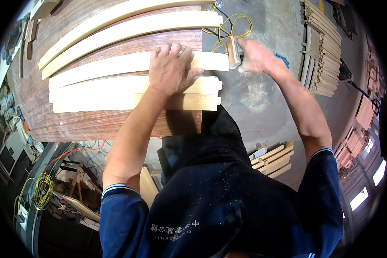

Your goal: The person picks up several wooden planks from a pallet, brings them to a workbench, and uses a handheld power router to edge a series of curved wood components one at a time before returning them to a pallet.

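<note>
My left hand (170, 69) grips a pale curved wooden slat (216, 61) from above. Its fingers lie over the far edge and the thumb rests near the close edge. My right hand (256, 56) is closed on a small wooden block with a grey side (234, 52), held upright against or just off the slat's right end; a gap cannot be made out. Nearer to me, two more slats (133, 102) lie side by side with tenons at their right ends. Beyond the gripped slat lie two others (133, 26), also curved.
The slats rest on a brown wood-grain table (81, 124), their right ends overhanging its edge. A yellow cord (241, 18) loops on the concrete floor. Stacked wooden strips (329, 60) stand at the right. More pieces (273, 161) lie by my right side; a coiled yellow-green cable (43, 191) hangs lower left.
</note>
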Tool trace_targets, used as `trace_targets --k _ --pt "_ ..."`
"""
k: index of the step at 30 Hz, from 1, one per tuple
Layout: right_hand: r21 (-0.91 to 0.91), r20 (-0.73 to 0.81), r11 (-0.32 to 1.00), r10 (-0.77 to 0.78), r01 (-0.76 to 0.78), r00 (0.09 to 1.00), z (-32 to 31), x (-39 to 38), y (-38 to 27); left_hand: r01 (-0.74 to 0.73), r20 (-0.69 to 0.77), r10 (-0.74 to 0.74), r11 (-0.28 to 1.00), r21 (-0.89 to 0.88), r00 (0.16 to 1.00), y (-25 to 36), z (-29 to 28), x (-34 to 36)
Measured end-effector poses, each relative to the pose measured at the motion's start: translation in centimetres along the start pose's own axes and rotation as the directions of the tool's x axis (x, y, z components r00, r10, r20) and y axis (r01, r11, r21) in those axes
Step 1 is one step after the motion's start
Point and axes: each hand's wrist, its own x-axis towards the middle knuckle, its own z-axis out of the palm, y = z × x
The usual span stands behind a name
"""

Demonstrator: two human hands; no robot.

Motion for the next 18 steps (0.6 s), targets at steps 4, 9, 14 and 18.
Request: trace_targets --k 4,9,14,18 --pt "0.029 0.036 0.999 0.017 -0.018 0.999 -0.2 0.3 0.3 0.011 0.010 -0.011 1.000 0.004 1.000 0.1 -0.2 0.2" --pt "0.141 -0.046 0.990 0.037 -0.030 0.998 -0.9 -0.8 0.6 0.023 0.048 -0.023 1.000 0.007 0.999 0.1 -0.5 0.3" --pt "0.270 -0.090 0.963 0.053 -0.027 0.994 -1.0 -3.3 1.2 0.075 0.065 -0.069 0.993 -0.093 0.996 0.4 -0.9 -1.4" --pt "0.407 -0.008 0.907 0.120 -0.106 0.993 -2.5 -5.8 0.2 0.162 0.182 -0.117 0.953 -0.255 0.976 0.8 -2.6 -1.9"
